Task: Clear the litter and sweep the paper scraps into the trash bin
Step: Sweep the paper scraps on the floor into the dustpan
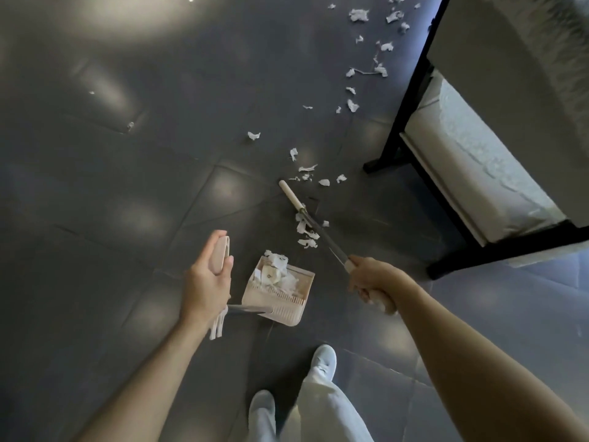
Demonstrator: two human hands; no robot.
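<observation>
My left hand [207, 279] grips the beige handle top of a long-handled dustpan [279, 291], which stands on the dark floor and holds a heap of white paper scraps. My right hand [371, 287] grips the handle of a broom [318, 229]; its narrow beige head [291, 194] rests on the floor beyond the pan. A small pile of scraps [306, 231] lies beside the broom shaft, just past the pan's mouth. More scraps [353, 105] trail away up the floor toward the top right. No trash bin is in view.
A black-framed piece of furniture [401, 122] with a white cushion [471, 164] stands at the right, its foot bars resting on the floor near the scrap trail. My white shoes [323, 360] and light trousers are at the bottom. Dark tiled floor [127, 202] stretches left.
</observation>
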